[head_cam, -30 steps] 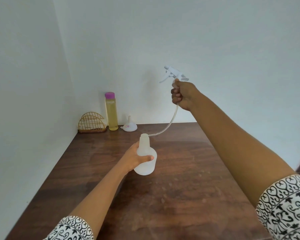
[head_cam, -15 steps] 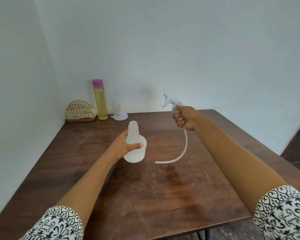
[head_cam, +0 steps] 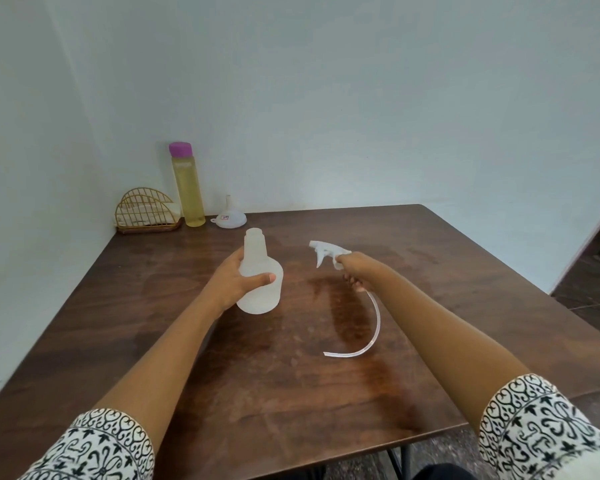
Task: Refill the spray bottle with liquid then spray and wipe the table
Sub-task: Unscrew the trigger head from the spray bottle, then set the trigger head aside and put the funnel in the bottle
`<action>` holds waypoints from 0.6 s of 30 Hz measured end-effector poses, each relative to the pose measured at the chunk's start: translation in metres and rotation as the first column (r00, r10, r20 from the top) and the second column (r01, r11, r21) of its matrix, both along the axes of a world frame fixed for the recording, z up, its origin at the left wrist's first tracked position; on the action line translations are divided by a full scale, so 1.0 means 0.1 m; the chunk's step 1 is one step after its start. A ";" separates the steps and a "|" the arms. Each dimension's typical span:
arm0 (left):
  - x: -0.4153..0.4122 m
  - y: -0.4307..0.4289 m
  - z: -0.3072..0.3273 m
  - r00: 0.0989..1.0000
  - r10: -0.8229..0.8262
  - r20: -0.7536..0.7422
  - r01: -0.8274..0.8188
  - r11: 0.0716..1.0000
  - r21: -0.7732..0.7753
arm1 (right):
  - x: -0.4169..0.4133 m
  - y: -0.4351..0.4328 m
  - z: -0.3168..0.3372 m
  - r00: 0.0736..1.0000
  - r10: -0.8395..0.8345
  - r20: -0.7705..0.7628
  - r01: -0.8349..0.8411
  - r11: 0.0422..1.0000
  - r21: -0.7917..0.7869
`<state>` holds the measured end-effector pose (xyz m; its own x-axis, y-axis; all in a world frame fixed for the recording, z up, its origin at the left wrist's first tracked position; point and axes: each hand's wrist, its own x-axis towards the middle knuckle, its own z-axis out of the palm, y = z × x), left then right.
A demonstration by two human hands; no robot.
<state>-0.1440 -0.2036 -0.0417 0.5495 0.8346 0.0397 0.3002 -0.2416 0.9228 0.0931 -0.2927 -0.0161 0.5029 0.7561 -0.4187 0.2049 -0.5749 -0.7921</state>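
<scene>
At the upper left of the frame, against the wall, a wire holder (head_cam: 146,213) with something pale folded in it stands on the table (head_cam: 465,271). Just to its right is the tall bottle (head_cam: 187,188) of yellow liquid with its purple cap on. It looks nearly full, so it should be the heaviest thing here, best taken round the middle of its smooth straight wall. Right of it a small white funnel (head_cam: 229,218) rests mouth down; it is light and rigid, and the spout makes an easy handle.

At centre, the left hand (head_cam: 229,282) wraps the belly of the spray bottle (head_cam: 257,261), thumb across the front, holding it upright. Whether its base touches the wood I cannot tell. The neck is open and the frosted plastic shows no liquid, so it is probably very light and easy to tip. The belly is the right place to steady it while pouring.

To the right, the right hand (head_cam: 355,270) curls round the collar of the removed spray head (head_cam: 323,251), nozzle pointing left. Its thin dip tube (head_cam: 376,320) curves down toward the lower centre. The tube is soft and springy and may drip, so the hard collar is the part to grip.
</scene>
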 end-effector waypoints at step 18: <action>-0.05 -0.17 -0.04 0.996 0.057 0.071 -0.062 0.996 0.062 | -0.10 -0.10 -0.31 0.728 0.057 0.683 0.029 0.993 -0.114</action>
<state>-0.1494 -0.2202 -0.0458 0.4929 0.8603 0.1300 0.2518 -0.2841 0.9251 0.0832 -0.3027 -0.0475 0.6747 0.7367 -0.0446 0.6753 -0.6406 -0.3655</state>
